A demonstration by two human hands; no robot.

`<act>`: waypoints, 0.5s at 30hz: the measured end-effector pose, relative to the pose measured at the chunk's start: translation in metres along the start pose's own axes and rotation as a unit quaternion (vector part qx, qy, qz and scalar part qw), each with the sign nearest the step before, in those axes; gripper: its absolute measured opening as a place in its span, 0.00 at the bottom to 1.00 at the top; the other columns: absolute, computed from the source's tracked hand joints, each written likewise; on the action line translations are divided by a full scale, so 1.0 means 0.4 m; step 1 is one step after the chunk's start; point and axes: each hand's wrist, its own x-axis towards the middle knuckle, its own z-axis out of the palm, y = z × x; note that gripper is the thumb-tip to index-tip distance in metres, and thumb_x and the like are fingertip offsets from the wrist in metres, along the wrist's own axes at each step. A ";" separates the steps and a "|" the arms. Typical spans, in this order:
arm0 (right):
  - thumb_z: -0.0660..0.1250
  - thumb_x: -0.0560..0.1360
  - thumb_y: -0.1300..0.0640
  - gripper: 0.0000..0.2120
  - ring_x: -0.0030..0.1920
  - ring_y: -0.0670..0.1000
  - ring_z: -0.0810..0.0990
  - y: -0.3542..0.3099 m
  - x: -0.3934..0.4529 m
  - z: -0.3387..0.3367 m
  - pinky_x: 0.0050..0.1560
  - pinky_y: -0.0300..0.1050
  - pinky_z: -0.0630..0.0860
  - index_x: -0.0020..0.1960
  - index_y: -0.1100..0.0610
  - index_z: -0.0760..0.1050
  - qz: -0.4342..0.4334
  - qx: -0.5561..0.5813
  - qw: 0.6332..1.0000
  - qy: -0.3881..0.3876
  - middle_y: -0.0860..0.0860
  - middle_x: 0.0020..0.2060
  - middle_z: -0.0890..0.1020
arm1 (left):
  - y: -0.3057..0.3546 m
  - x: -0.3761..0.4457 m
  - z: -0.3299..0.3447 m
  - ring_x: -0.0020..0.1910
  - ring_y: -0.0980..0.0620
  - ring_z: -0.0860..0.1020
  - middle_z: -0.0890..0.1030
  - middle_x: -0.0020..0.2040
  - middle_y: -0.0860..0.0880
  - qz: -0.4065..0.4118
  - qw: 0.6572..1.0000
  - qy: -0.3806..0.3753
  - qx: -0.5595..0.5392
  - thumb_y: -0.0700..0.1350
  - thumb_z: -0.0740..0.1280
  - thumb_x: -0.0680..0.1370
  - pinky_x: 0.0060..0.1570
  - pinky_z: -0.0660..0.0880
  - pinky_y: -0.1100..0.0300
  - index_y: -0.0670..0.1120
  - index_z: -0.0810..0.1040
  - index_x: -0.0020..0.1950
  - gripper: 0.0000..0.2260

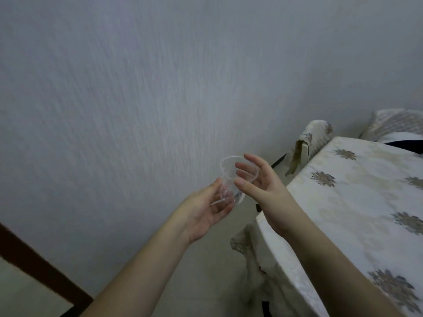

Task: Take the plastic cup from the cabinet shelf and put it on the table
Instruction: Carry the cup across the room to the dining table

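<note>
Two bare forearms are seen entering from the bottom edge, a dark brown wooden edge [39,268] low at left. Left hand [206,211] is held palm-up, fingers curled round the lower body and base of the clear thin-walled disposable plastic cup [231,177]; the grip reads as closed on it. Right hand [258,179] is held just beside the cup's rim, fingers spread and loosely bent toward it; whether the rim is actually touched cannot be told through the clear plastic. The hands are close together, with the cup between them, tilted, mouth away from the camera. The cup is carried in the air, off the shelf already, left of the cloth-covered table [357,202] with grey flower print, not yet over it. Beyond the table a fabric-covered chair back [315,136] is seen, then the pale textured wall [160,76].

Handling judged: very light, flimsy, easily crushed or dented if squeezed, somewhat slick. Best held low on the body near the stiffer base, or lightly at the rolled rim. Tipping on the soft cloth is likely when it is set down
</note>
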 end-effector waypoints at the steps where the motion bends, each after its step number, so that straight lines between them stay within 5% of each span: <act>1: 0.77 0.66 0.47 0.32 0.64 0.44 0.75 0.005 0.008 -0.003 0.59 0.40 0.75 0.67 0.45 0.69 0.003 -0.001 1.000 0.014 0.47 0.62 0.79 | 0.002 0.024 -0.004 0.43 0.48 0.81 0.80 0.46 0.43 -0.005 1.000 -0.014 0.006 0.50 0.72 0.71 0.45 0.82 0.57 0.38 0.80 0.58 0.21; 10: 0.75 0.67 0.51 0.32 0.57 0.37 0.78 0.062 0.029 -0.135 0.52 0.36 0.77 0.68 0.47 0.68 0.038 -0.069 0.989 0.128 0.48 0.63 0.76 | -0.073 0.232 0.069 0.36 0.53 0.81 0.82 0.37 0.48 -0.081 0.987 -0.125 0.068 0.53 0.75 0.61 0.40 0.81 0.60 0.45 0.87 0.42 0.15; 15: 0.76 0.67 0.50 0.31 0.59 0.38 0.75 0.131 0.028 -0.275 0.58 0.46 0.76 0.66 0.40 0.68 0.069 -0.091 0.977 0.182 0.46 0.62 0.76 | -0.154 0.374 0.137 0.42 0.51 0.79 0.80 0.46 0.44 -0.126 0.978 -0.130 0.101 0.49 0.72 0.73 0.43 0.80 0.60 0.39 0.83 0.52 0.15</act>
